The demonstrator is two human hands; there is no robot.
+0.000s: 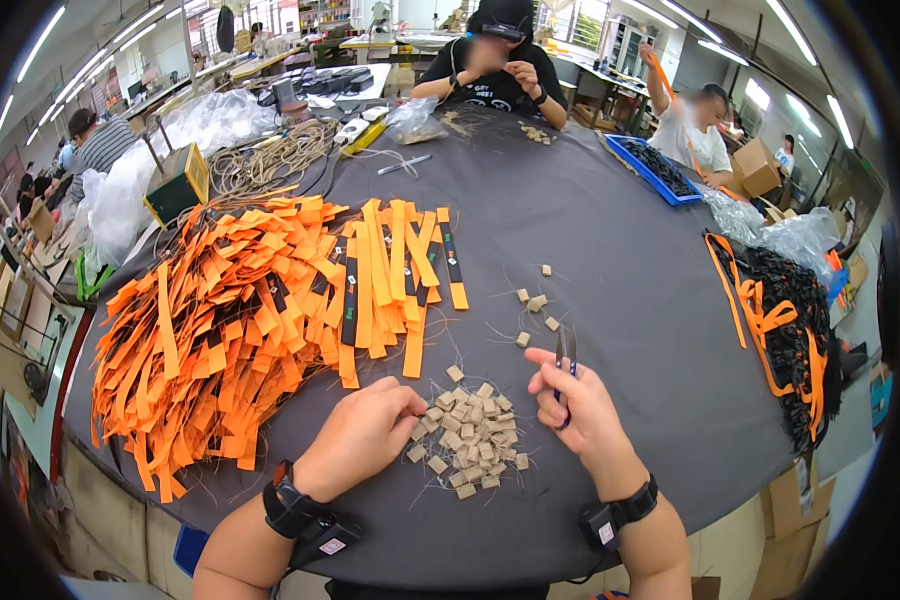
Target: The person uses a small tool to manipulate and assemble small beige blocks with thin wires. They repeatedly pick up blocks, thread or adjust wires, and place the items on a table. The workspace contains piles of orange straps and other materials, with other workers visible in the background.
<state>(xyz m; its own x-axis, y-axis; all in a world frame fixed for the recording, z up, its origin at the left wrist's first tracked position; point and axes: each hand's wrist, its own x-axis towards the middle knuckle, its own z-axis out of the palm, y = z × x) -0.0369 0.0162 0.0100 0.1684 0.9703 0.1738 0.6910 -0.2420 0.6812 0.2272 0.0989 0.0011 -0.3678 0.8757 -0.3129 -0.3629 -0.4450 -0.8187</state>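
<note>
Beyond your 2 wristbands [635, 503], your right hand [590, 415] grips scissors [559, 352]; your left hand [360, 440] curls at the left edge of the tan blocks [470, 440], any pinch unclear. Point the scissors clear of it.

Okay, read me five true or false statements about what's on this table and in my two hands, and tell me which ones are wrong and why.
1. Your right hand holds the scissors. True.
2. All the tan blocks lie in one pile. False: several lie apart, beyond the scissors.
3. Your left hand is at the left side of the main pile. True.
4. The heap of orange strips lies right of the main pile. False: it lies to the left.
5. A blue tray sits toward the far right of the table. True.
</note>
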